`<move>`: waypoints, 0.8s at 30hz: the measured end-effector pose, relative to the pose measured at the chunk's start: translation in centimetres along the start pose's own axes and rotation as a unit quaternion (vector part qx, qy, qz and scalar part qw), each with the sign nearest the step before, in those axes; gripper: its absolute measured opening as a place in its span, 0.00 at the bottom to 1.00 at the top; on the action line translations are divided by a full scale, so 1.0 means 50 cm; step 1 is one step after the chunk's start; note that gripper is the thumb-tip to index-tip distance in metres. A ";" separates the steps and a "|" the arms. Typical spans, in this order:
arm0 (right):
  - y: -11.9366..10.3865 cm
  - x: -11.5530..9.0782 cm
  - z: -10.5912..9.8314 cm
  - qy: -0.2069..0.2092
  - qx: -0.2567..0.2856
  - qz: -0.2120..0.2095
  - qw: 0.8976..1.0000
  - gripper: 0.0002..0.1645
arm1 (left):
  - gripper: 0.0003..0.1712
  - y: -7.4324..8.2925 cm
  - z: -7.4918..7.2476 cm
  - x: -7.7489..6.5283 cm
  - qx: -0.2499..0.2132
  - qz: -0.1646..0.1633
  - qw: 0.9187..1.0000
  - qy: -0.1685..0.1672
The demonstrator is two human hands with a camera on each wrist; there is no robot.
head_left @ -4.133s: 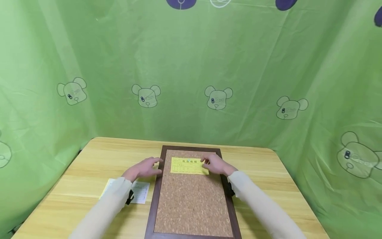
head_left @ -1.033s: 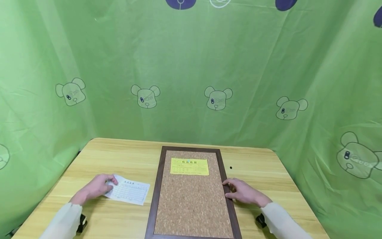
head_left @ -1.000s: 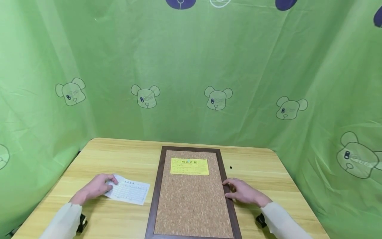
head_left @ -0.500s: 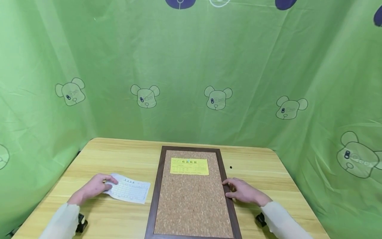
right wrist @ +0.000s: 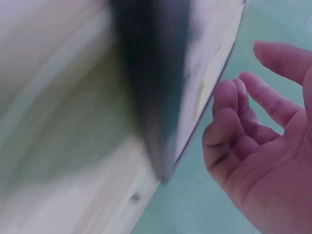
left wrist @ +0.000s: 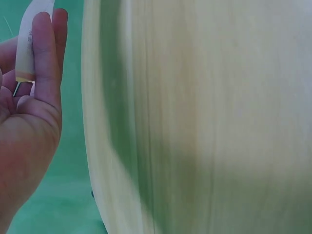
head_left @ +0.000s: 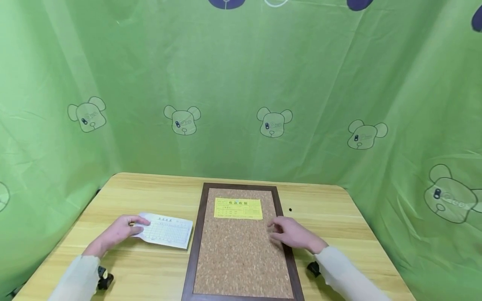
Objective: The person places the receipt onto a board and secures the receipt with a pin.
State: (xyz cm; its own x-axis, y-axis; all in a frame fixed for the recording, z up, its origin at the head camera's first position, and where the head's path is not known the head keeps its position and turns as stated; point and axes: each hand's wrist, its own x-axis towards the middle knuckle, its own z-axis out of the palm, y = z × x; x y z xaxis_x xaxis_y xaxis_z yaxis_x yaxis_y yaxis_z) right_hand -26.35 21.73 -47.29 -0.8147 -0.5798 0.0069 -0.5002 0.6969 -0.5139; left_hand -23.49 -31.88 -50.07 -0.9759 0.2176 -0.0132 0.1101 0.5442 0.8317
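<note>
My left hand (head_left: 118,232) pinches the left edge of a white printed form (head_left: 165,230), lifted a little off the table in the head view. The left wrist view shows the form (left wrist: 25,53) edge-on between thumb and fingers. My right hand (head_left: 295,234) hovers above the right side of a cork board (head_left: 242,259) with a dark brown frame; in the right wrist view this hand (right wrist: 265,141) has loosely bent fingers and holds nothing. A yellow receipt (head_left: 238,209) lies on the upper part of the cork, with a small light-blue spot at its top, perhaps a pin.
The board rests on a light wooden table (head_left: 335,225). A small black round thing (head_left: 290,210) lies right of the board. Green cloth (head_left: 226,154) printed with bear heads hangs behind and at both sides.
The left hand went from the board's left edge to the white form and has raised it slightly rightward. The right hand left the receipt, touched the right frame, then moved inward over the cork.
</note>
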 end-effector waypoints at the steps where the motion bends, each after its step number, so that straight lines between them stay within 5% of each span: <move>1: -0.012 0.009 0.003 -0.001 0.011 -0.005 1.000 0.15 | 0.14 0.003 0.001 0.001 -0.007 -0.001 1.000 0.001; 12: -0.152 0.114 0.074 -0.036 0.124 -0.005 0.992 0.10 | 0.15 0.022 0.023 0.006 -0.046 -0.027 0.999 -0.001; 20: -0.224 0.168 0.122 -0.039 0.205 0.007 0.978 0.15 | 0.14 0.028 0.028 0.013 -0.051 -0.023 0.998 -0.007; 24: -0.242 0.186 0.143 -0.045 0.265 0.022 0.963 0.18 | 0.14 0.029 0.029 0.016 -0.051 -0.019 0.998 -0.007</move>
State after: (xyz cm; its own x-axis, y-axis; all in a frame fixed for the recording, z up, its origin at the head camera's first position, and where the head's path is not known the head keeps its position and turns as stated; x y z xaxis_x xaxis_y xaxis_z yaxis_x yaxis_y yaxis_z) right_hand -25.78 4.90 -47.12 -0.7912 -0.6055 -0.0861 -0.2274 0.4220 -0.8776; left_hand -23.84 -29.73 -49.67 -0.9763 0.2100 -0.0524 0.0530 0.4667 0.8828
